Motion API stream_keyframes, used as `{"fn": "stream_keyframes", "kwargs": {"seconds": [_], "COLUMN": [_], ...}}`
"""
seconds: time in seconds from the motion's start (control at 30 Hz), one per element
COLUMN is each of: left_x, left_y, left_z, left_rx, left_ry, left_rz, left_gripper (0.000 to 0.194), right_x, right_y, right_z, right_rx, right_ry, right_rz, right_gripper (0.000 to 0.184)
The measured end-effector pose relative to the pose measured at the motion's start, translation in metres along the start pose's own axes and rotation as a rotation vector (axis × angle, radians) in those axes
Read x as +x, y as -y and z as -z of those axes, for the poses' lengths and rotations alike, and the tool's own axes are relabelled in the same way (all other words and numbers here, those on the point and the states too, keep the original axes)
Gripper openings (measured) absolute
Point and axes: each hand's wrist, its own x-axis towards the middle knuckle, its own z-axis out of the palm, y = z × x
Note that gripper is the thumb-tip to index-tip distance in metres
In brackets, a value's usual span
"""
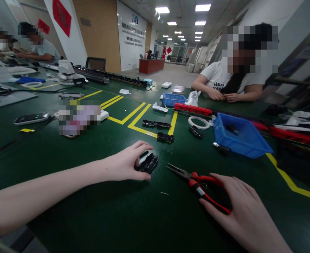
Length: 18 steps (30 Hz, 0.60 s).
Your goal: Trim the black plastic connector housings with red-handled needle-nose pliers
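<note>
My left hand [131, 162] curves around a small black plastic part [149, 163] near the middle of the table. Its thumb and fingers are spread on either side of the part, with a gap showing under the fingertips. My right hand [239, 203] grips red-and-black needle-nose pliers [197, 184] by the handles, thumb on the near one and fingers over the far one. The plier jaws lie slightly apart and point left toward the part. Beyond are more black parts: a long one [157, 123], a short one [165, 137] and another [196, 131].
On the right stands a blue bin [240, 140] beside a roll of white tape [198, 122]; a smaller blue tray [173, 99] is farther back. A phone-like device [31, 118] lies left. Yellow tape lines mark the green table. A person [233, 77] sits opposite.
</note>
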Motion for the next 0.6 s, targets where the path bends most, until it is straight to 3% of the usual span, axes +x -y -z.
{"fn": "stream_keyframes", "kwargs": {"seconds": [0.13,0.23,0.47,0.6], "left_x": [0.003,0.009,0.020,0.020], "left_y": [0.011,0.024,0.036,0.032], "left_z": [0.006,0.010,0.000,-0.009], "left_rx": [0.145,0.244,0.289,0.291], "left_ry": [0.028,0.045,0.025,0.027], "left_rz": [-0.009,-0.112,-0.268,-0.290], "left_gripper": [0.088,0.099,0.102,0.088], "right_x": [0.000,0.000,0.005,0.006], "right_y": [0.002,0.004,0.012,0.015], "right_z": [0.002,0.004,0.004,0.003], "right_rx": [-0.045,-0.074,-0.181,-0.150], "right_ry": [-0.057,-0.079,-0.082,-0.127], "right_rz": [0.025,0.043,0.146,0.141], "right_gripper": [0.058,0.063,0.059,0.055]}}
